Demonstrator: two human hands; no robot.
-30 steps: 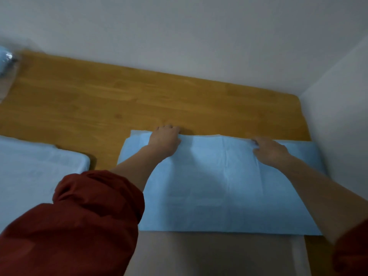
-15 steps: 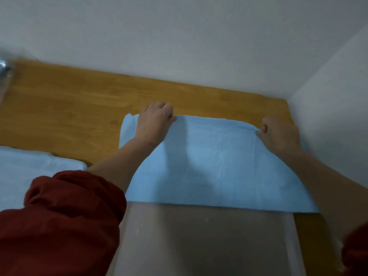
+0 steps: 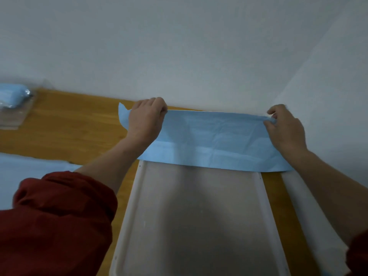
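Head view. We observe a light blue sheet stretched between two hands over the far part of a wooden table, close to the white wall.

The left hand grips the sheet's far edge near its left end. Its fingers are curled over that edge, and a small corner of the sheet projects to the left of the hand.

The right hand pinches the far edge at its right end. The thumb and curled fingers are closed on a bunched fold of the material.

The far edge runs taut from hand to hand. The sheet's near edge lies across the far end of a white tray and covers that end of the tray. We cannot tell whether the sheet touches the tray floor.

Both forearms are bare. A red sleeve is pushed up on the left arm.

A second pale blue sheet lies flat on the table to the left, well apart from the tray. A clear-wrapped blue pack sits at the far left, beside the wall.
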